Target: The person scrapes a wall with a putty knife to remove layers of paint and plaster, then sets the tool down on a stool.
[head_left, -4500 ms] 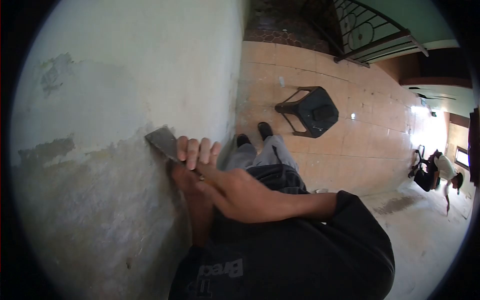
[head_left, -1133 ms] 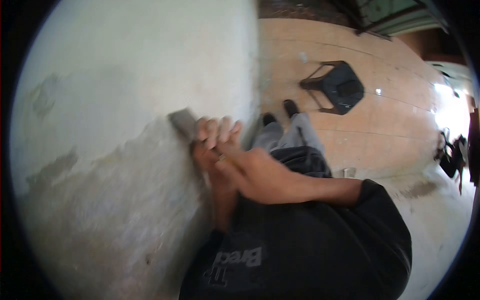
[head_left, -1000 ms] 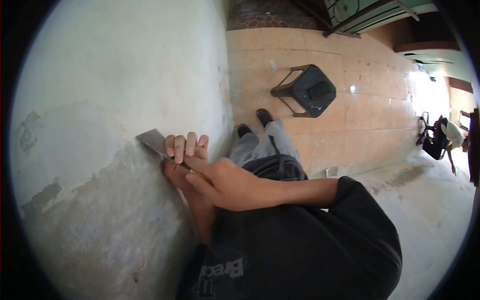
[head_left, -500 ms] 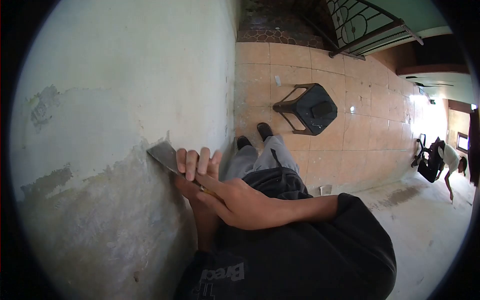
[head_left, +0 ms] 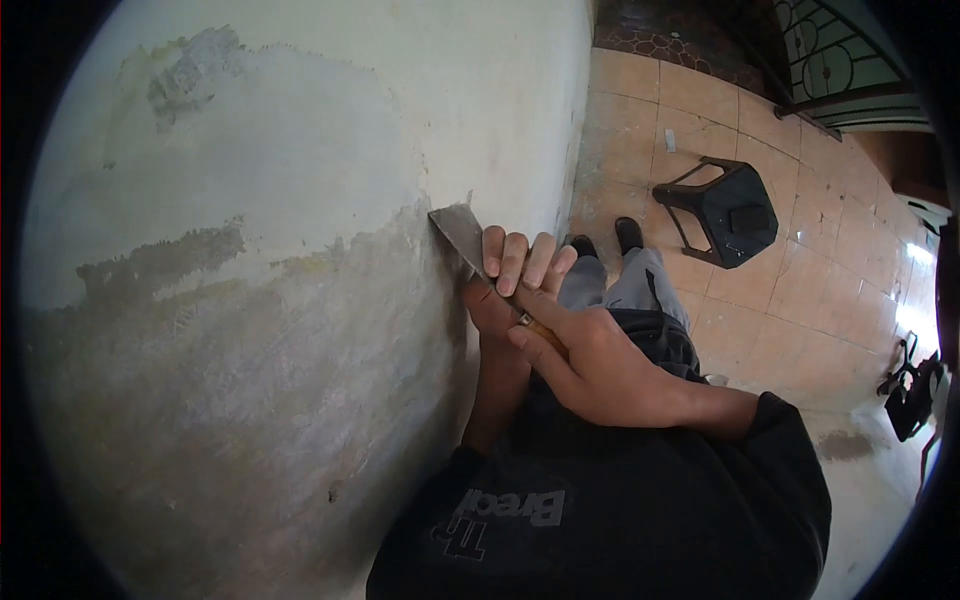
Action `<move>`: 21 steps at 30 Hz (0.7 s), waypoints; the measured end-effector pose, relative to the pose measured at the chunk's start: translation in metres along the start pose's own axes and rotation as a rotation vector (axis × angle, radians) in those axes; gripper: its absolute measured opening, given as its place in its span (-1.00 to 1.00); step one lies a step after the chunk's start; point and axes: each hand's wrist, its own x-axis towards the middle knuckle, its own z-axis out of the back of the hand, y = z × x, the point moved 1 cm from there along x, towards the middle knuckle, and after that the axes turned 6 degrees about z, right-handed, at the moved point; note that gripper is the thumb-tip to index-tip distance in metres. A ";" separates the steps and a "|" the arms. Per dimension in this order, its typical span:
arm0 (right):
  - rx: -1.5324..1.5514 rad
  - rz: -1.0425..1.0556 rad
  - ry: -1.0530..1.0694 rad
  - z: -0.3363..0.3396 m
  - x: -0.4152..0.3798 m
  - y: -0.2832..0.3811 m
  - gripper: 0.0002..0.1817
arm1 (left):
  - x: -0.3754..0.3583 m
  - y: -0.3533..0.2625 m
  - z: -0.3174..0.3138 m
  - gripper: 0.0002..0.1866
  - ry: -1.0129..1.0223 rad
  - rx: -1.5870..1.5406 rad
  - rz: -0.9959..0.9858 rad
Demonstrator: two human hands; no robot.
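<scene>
A putty knife point(head_left: 461, 236) with a broad metal blade and a wooden handle is held in front of the wall, its blade tilted up to the left. My right hand point(head_left: 620, 365) is closed round the handle, thumb along it and a finger reaching toward the blade. From the other side, my left hand point(head_left: 492, 305) wraps the blade's lower part, its bent fingers over the blade. The blade's broad edge overlaps the border between pale paint and rough grey on the wall point(head_left: 300, 350).
Darker grey patches point(head_left: 165, 265) mark the wall. A black plastic stool point(head_left: 735, 215) stands on the tiled floor point(head_left: 745, 320), beyond my feet point(head_left: 628, 235). A metal railing point(head_left: 830, 60) is at the upper right. A black bag-like object point(head_left: 908, 410) shows at the right edge.
The view has swung left, so the wall fills more of it. Both hands keep the same grip on the putty knife. The other person at the right has mostly left the view.
</scene>
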 end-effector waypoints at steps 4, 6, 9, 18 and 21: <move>0.050 0.040 -0.083 -0.006 -0.002 -0.004 -0.68 | -0.004 -0.002 0.001 -0.83 0.028 0.027 -0.003; 0.048 0.069 -0.086 -0.004 0.001 -0.004 -0.67 | -0.001 -0.005 0.004 -0.83 0.026 0.042 0.012; 0.059 -0.039 -0.005 0.005 0.006 0.000 -0.69 | 0.005 -0.004 0.005 -0.84 0.022 0.037 -0.004; -0.098 0.064 -0.100 -0.001 0.015 -0.034 -0.68 | 0.008 -0.005 0.021 -0.83 -0.042 0.014 0.022; -0.130 0.065 -0.209 -0.006 0.019 -0.031 -0.68 | 0.016 -0.004 0.013 -0.83 -0.045 -0.041 -0.009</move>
